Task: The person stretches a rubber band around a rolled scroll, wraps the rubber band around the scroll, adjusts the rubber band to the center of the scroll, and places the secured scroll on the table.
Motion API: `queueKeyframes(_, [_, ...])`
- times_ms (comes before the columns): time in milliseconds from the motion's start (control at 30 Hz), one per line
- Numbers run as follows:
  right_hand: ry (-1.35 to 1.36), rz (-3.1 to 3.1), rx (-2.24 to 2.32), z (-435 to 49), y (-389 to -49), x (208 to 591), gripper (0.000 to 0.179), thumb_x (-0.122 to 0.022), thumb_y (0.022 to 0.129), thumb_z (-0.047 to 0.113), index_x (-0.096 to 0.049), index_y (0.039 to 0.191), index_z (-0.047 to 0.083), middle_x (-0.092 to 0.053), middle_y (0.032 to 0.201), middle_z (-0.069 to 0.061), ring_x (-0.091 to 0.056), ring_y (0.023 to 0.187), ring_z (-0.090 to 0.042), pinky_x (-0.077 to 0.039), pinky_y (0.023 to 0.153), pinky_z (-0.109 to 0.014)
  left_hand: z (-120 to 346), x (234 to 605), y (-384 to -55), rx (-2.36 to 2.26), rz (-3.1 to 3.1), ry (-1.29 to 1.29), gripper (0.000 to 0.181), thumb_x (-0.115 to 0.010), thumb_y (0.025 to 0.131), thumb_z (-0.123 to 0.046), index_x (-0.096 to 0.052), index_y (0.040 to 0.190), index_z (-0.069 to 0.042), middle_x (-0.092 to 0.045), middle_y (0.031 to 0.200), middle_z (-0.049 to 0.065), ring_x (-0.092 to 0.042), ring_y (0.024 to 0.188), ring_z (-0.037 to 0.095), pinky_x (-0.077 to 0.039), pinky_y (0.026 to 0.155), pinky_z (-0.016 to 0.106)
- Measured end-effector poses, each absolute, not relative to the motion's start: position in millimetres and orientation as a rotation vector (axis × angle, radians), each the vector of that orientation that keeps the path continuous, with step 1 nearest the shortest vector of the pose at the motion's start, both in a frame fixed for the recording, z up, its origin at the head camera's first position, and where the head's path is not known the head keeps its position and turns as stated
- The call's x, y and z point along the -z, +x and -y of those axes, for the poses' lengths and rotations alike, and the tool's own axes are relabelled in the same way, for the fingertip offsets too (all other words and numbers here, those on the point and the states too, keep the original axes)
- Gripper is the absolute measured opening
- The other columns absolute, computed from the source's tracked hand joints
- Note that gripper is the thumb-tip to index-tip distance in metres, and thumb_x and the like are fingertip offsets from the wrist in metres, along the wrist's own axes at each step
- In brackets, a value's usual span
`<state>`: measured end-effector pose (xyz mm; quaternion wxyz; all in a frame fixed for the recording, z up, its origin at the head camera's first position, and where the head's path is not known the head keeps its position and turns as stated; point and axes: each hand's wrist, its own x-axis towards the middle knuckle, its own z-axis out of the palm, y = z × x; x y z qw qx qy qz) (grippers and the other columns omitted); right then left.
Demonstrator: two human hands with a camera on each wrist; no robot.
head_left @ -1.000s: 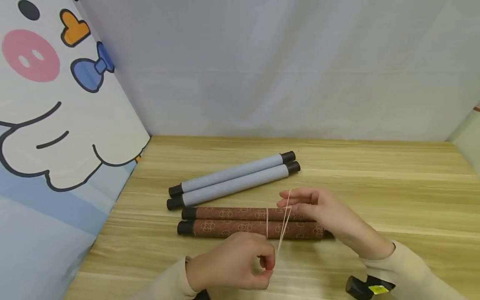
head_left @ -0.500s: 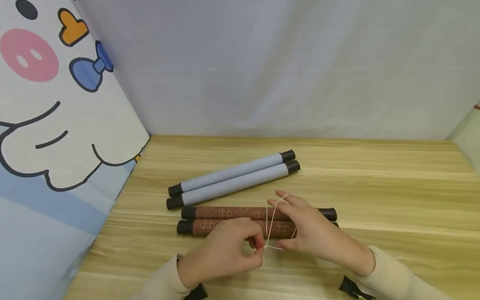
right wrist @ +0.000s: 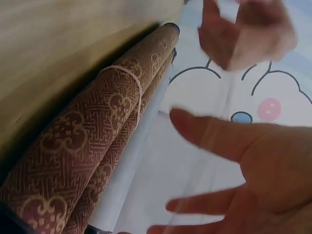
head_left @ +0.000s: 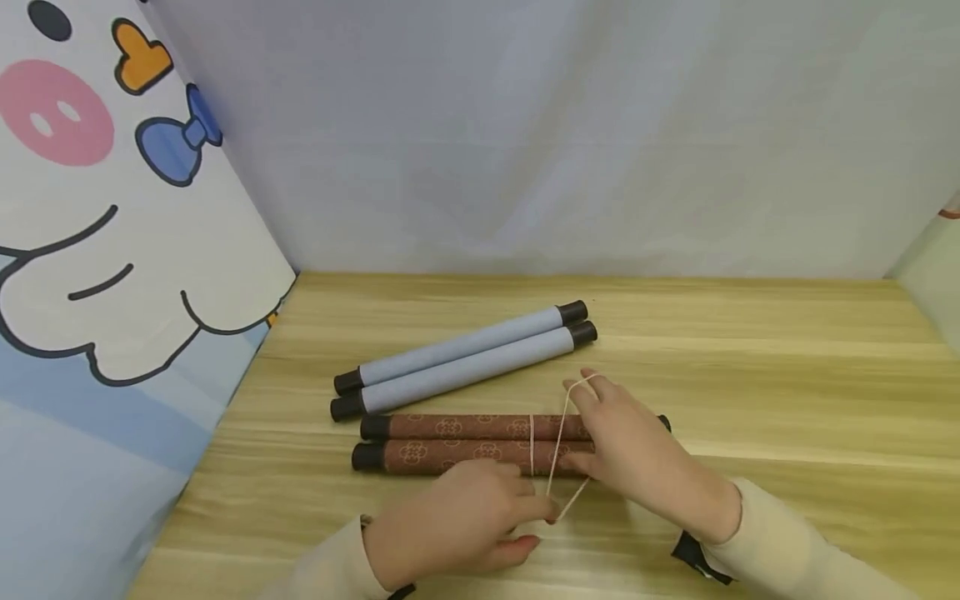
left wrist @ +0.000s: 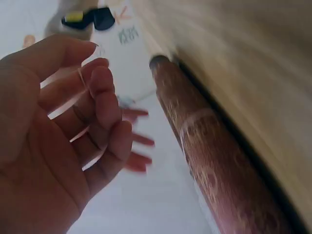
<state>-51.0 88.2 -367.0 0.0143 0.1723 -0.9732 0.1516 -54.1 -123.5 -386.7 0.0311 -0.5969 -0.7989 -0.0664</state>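
Note:
Two brown patterned scrolls [head_left: 450,452] with black end knobs lie side by side on the table, a pale rubber band [head_left: 532,454] round their middle. A second, thin white rubber band [head_left: 560,429] is stretched between my hands above them. My left hand [head_left: 468,517] is in front of the scrolls, hooking this band with its curled index finger, the thumb apart. Spread fingers of my right hand [head_left: 648,454] carry the band's other side over the scrolls' right half, hiding part of them. In the right wrist view the brown scroll pair [right wrist: 97,117] runs beside the hand.
Behind the brown pair, two light blue scrolls [head_left: 465,367] with black knobs lie slanted on the wooden table [head_left: 787,375]. A pale cloth wall [head_left: 600,150] rises at the back, and a cartoon-printed cloth [head_left: 150,275] at the left. A black wrist strap [head_left: 697,557] hangs by the right sleeve.
My right hand has come down and turned, its fingers spreading the band into a wide loop. The left hand's pinch has loosened into a hooked finger. The scrolls stay in place.

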Motion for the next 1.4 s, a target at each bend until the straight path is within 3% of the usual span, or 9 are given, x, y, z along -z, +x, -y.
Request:
queueKeyframes(100, [0.543,3.041,-0.567,-85.5,-51.1,365.7,0.076,-0.082,0.079,0.030,-0.049,0.139,-0.004,-0.050,0.143,-0.028,-0.056,0.126,-0.043,-0.051,0.100,-0.056,117.8,386.6,-45.5,0.201,2.352,-1.964,0.028,-0.065,0.093,-0.035,-0.064,0.118,-0.023,-0.069,0.094,-0.015,-0.062,0.084,0.000,-0.051,0.076,0.015])
queueKeyframes(200, [0.700,3.060,-0.588,-82.7,-46.3,363.8,0.068,-0.082,0.079,0.032,-0.056,0.133,0.000,-0.053,0.143,-0.023,-0.057,0.126,-0.040,-0.050,0.101,-0.054,118.5,383.1,-43.4,0.169,2.351,-1.876,0.023,-0.066,0.091,-0.039,-0.063,0.107,-0.024,-0.067,0.091,-0.016,-0.061,0.083,0.000,-0.048,0.073,0.014])
queueKeyframes(333, [0.850,3.036,-0.357,-84.6,-37.9,361.4,0.053,-0.086,0.072,0.033,-0.069,0.117,0.011,-0.067,0.125,-0.008,-0.065,0.112,-0.027,-0.056,0.092,-0.044,132.2,376.8,-57.3,0.063,2.414,-1.568,0.019,-0.072,0.084,-0.041,-0.062,0.093,-0.026,-0.066,0.082,-0.016,-0.060,0.077,0.005,-0.045,0.064,0.020])
queueKeyframes(533, [1.138,2.987,-0.178,-82.7,-30.9,358.4,0.046,-0.083,0.071,0.046,-0.069,0.106,0.019,-0.070,0.103,0.009,-0.068,0.084,-0.009,-0.056,0.067,-0.029,142.1,378.6,-79.8,0.003,2.483,-1.418,0.024,-0.070,0.088,-0.033,-0.061,0.110,-0.029,-0.066,0.091,-0.009,-0.061,0.082,0.012,-0.050,0.070,0.029])
queueKeyframes(700, [1.569,2.764,-0.305,-83.3,-29.6,361.8,0.032,-0.076,0.079,0.047,-0.069,0.100,0.023,-0.068,0.099,0.016,-0.064,0.091,0.002,-0.052,0.076,-0.016,141.8,384.0,-86.5,0.060,2.425,-1.455,0.026,-0.067,0.091,-0.029,-0.060,0.115,-0.030,-0.063,0.090,-0.010,-0.055,0.079,0.011,-0.048,0.070,0.027])
queueKeyframes(767, [1.654,2.674,-0.330,-85.2,-29.9,364.3,0.034,-0.075,0.080,0.048,-0.070,0.103,0.023,-0.068,0.106,0.016,-0.064,0.099,0.002,-0.052,0.084,-0.014,141.6,383.6,-86.7,0.083,2.387,-1.481,0.026,-0.066,0.091,-0.028,-0.060,0.117,-0.032,-0.063,0.091,-0.012,-0.053,0.079,0.010,-0.048,0.071,0.027])
queueKeyframes(933, [1.515,2.646,-0.299,-94.9,-35.6,367.3,0.036,-0.078,0.075,0.052,-0.070,0.097,0.024,-0.066,0.106,0.012,-0.063,0.098,-0.001,-0.054,0.078,-0.017,145.8,377.7,-85.7,0.237,2.383,-1.579,0.045,-0.070,0.089,-0.027,-0.056,0.132,-0.033,-0.062,0.098,-0.013,-0.050,0.082,0.007,-0.047,0.076,0.024])
queueKeyframes(1067, [1.314,2.720,-0.220,-109.1,-44.3,370.8,0.040,-0.082,0.068,0.052,-0.069,0.091,0.022,-0.065,0.097,0.011,-0.062,0.090,-0.004,-0.054,0.069,-0.023,156.9,370.8,-89.7,0.413,2.358,-1.577,0.060,-0.071,0.088,-0.021,-0.049,0.143,-0.030,-0.060,0.095,-0.011,-0.050,0.078,0.006,-0.047,0.072,0.021])
queueKeyframes(1400, [1.022,2.856,-0.116,-143.7,-57.9,376.5,0.046,-0.083,0.066,0.054,-0.070,0.096,0.021,-0.066,0.090,0.009,-0.060,0.079,-0.008,-0.053,0.063,-0.028,182.6,369.5,-101.6,0.324,2.596,-1.381,0.050,-0.069,0.091,-0.026,-0.054,0.139,-0.021,-0.067,0.104,-0.006,-0.062,0.091,0.009,-0.054,0.082,0.032])
